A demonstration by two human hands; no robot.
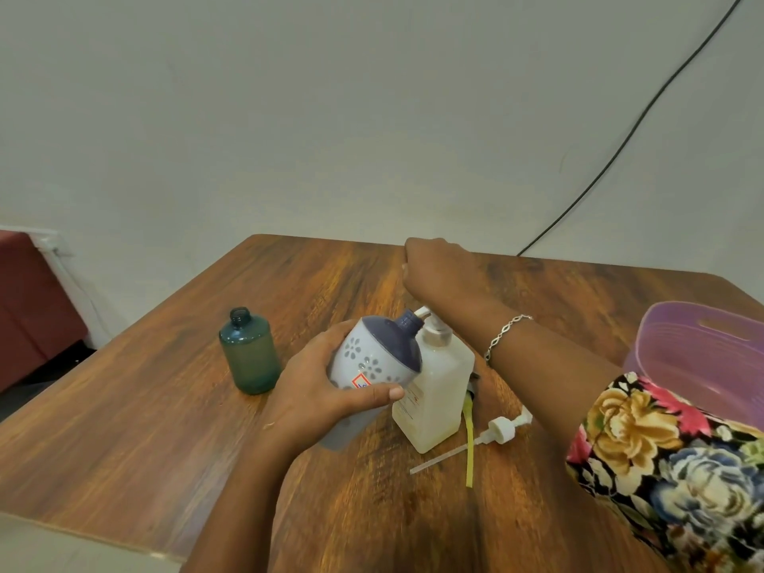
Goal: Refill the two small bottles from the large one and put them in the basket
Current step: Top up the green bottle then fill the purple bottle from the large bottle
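The white-and-blue small bottle (372, 357), tilted with its neck at the pump spout of the large bottle (434, 390) standing on the table (165, 386), is gripped round its body by the left hand (318, 390). The right hand (434, 262) is curled above the pump; whether it holds anything cannot be told. The small bottle's red-edged label is too blurred to read.

The flowered bottle (372, 359) is white and navy, the basket (678, 349) purple.

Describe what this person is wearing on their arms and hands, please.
Neither hand is gloved. The right hand has a thin silver chain bracelet at its wrist. Further up that arm is a black fabric sleeve printed with large yellow, pink and blue flowers. The left hand and its forearm show no sleeve or jewellery.
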